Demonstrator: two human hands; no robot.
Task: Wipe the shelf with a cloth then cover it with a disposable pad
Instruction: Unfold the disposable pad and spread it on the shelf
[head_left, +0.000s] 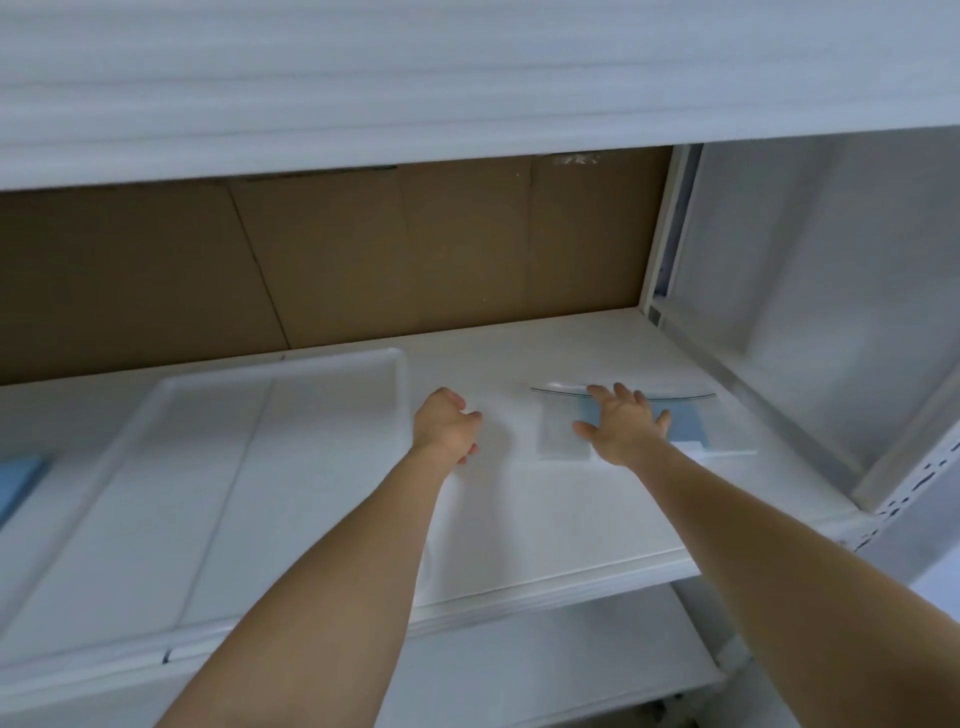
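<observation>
A white disposable pad (561, 519) lies flat on the right half of the white shelf (519, 353), its front edge hanging over the shelf lip. My left hand (447, 423) is at the pad's far left corner, fingers curled onto it. My right hand (621, 426) is spread flat, palm down, at the pad's far edge. It partly covers a clear plastic packet (691, 421) with blue and white folded sheets inside. A blue cloth-like piece (21, 478) shows at the left edge.
A shallow white tray (270, 415) sits on the shelf's left half, touching my left forearm's side. Brown cardboard (363, 249) forms the back wall. A white side panel (810, 291) closes the right. Another shelf (467, 78) hangs close overhead, and a lower shelf (545, 670) sits beneath.
</observation>
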